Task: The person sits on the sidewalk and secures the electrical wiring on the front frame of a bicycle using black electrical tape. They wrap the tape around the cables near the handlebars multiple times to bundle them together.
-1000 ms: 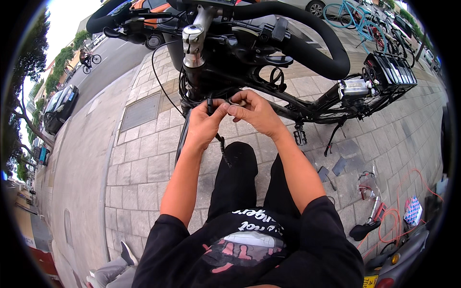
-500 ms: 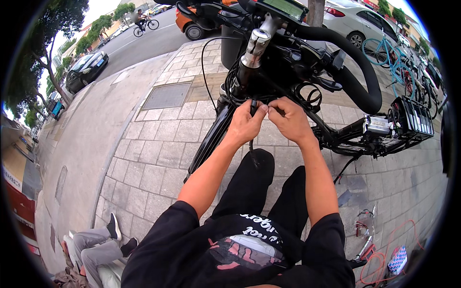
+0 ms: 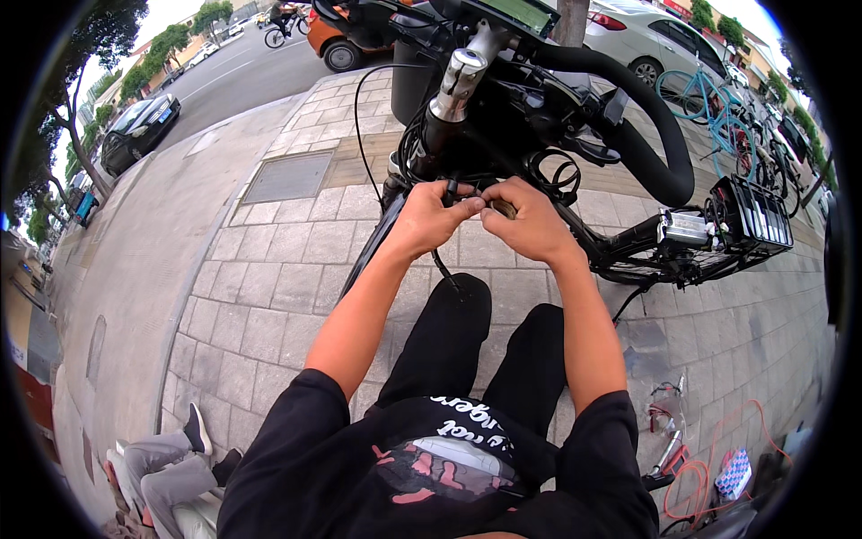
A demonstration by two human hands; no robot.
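Observation:
Both my hands meet in front of the bicycle frame, just below the silver stem (image 3: 460, 83) and the bundle of black cables. My left hand (image 3: 431, 217) is closed around a black cable (image 3: 440, 262), whose loose lower part hangs down toward my knee. Thumb and fingertips of my right hand (image 3: 530, 223) are pinched together, almost touching the left fingertips. A small brownish piece shows between the right fingers, too small to name. Above them is the handlebar with its thick black grip (image 3: 660, 148) and a display (image 3: 519, 13).
Behind the frame sits a rear rack (image 3: 752, 220). Tools (image 3: 669, 449) and an orange cord (image 3: 687, 485) lie on the paving at lower right. A person in grey trousers (image 3: 171, 472) sits at lower left. Parked cars and a blue bicycle (image 3: 714, 108) stand farther off.
The whole view has shifted, so the scene sits further left. My right fingers have curled differently, showing the small brownish piece. On the road, the cyclist has moved right toward the orange car.

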